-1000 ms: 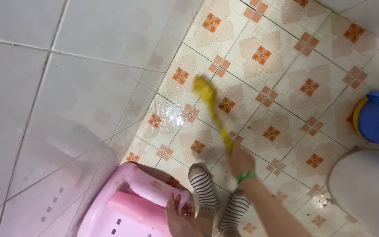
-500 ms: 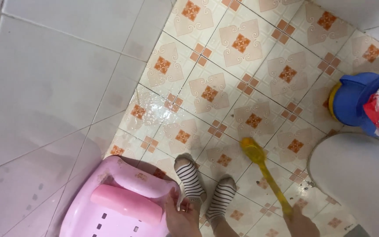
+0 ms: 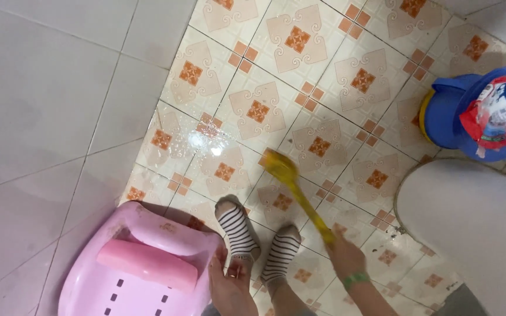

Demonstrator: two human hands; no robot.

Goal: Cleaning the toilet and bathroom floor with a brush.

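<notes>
Scrubbing looks under way: right hand [image 3: 345,256] has its fingers closed around the yellow brush [image 3: 293,184], bristles on the wet floor tiles [image 3: 247,111] before striped socks [image 3: 238,228]. Left hand [image 3: 232,287] grips the pink stool [image 3: 142,263]. Nearby tiles seem to call for firm strokes.

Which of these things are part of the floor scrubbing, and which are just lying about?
In use:
- yellow brush, gripped by the right hand
- wet patterned floor tiles
- pink stool, its edge touched by the left hand

Lying about:
- blue bucket with a plastic packet on top
- white fixture at right
</notes>
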